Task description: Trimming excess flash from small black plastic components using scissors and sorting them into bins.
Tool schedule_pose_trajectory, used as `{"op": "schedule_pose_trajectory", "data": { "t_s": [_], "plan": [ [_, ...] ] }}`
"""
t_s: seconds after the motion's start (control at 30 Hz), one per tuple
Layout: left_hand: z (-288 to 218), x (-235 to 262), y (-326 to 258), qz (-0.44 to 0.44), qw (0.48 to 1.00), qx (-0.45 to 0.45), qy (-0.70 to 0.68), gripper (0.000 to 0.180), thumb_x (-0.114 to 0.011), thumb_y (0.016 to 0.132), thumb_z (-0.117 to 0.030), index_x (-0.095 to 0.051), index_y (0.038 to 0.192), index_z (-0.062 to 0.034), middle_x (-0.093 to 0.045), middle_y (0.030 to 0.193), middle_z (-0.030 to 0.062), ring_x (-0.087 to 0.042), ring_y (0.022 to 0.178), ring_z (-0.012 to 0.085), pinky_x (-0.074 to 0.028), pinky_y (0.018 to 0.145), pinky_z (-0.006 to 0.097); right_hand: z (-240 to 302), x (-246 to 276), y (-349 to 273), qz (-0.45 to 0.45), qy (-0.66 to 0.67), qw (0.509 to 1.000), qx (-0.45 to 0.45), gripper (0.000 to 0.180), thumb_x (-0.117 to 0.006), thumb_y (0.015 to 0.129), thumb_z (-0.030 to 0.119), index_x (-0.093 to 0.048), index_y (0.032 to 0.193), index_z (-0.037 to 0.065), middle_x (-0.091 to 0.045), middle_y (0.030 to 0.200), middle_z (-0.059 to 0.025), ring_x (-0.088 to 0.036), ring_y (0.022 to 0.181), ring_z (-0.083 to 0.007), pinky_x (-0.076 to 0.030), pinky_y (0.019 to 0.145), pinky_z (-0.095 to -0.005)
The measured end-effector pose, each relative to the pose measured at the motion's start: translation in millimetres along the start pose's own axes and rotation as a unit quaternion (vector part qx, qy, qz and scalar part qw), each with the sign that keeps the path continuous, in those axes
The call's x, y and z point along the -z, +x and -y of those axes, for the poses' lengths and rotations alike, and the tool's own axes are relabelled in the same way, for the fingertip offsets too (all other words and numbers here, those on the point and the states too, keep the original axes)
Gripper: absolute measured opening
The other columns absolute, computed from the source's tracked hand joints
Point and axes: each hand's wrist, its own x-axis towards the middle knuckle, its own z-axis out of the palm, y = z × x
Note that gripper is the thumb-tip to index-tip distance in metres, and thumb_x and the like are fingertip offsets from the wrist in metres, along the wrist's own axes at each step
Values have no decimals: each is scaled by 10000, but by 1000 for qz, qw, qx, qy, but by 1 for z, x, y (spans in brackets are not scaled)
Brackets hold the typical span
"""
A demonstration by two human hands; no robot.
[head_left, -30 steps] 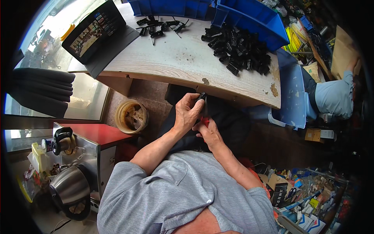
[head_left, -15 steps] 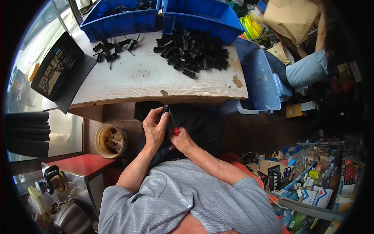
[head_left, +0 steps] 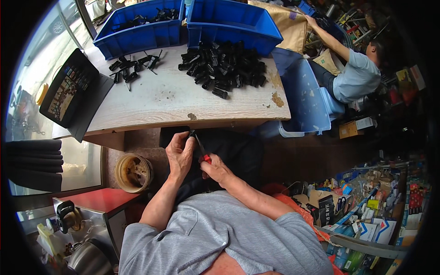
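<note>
Just below the table's front edge, my left hand point(head_left: 180, 155) is closed on a small black plastic part point(head_left: 192, 134), mostly covered by the fingers. My right hand point(head_left: 217, 169) grips the red handle of a screwdriver point(head_left: 206, 158). Its thin metal shaft slants up and left to the black part at my left thumb. On the white wood-grain table point(head_left: 151, 103) lies a large heap of similar black parts point(head_left: 224, 66). A smaller group of black parts point(head_left: 130, 66), some with thin stems sticking out, lies farther left.
Two blue bins point(head_left: 233, 25) stand along the table's back; the left one holds black parts. An open laptop point(head_left: 68, 89) sits at the left edge. A bucket point(head_left: 133, 173) is under the table's left side. To the right, another person point(head_left: 357, 75) handles a brown sack point(head_left: 284, 25) beside a blue tub point(head_left: 302, 98).
The screwdriver's shaft now shows plainly, reaching the black part. My hands have barely shifted. The other person has leaned into view, and the brown sack has moved left.
</note>
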Motion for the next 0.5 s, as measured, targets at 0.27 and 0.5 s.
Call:
{"op": "schedule_pose_trajectory", "data": {
  "t_s": [0.27, 0.5],
  "plan": [
    [-25, -4, 16, -12, 984, -116, 137, 180, -680, 870, -69, -637, 1010, 36, -558, 591, 24, -461, 551, 33, -407, 515, 216, 1, 16, -3, 0, 39, 998, -41, 238, -566, 811, 168, -570, 979, 0, -564, 713, -67, -573, 555, -178, -479, 519, -316],
    [-81, -55, 96, 92, 993, -75, -11, 224, -661, 932, -114, -614, 1078, 48, -668, 862, 77, -632, 735, 113, -521, 648, 237, -15, 23, -3, 23, 120, 991, -45, 165, -577, 856, 200, -553, 931, 54, -556, 697, -27, -597, 547, -134, -562, 547, -305]
  ]
}}
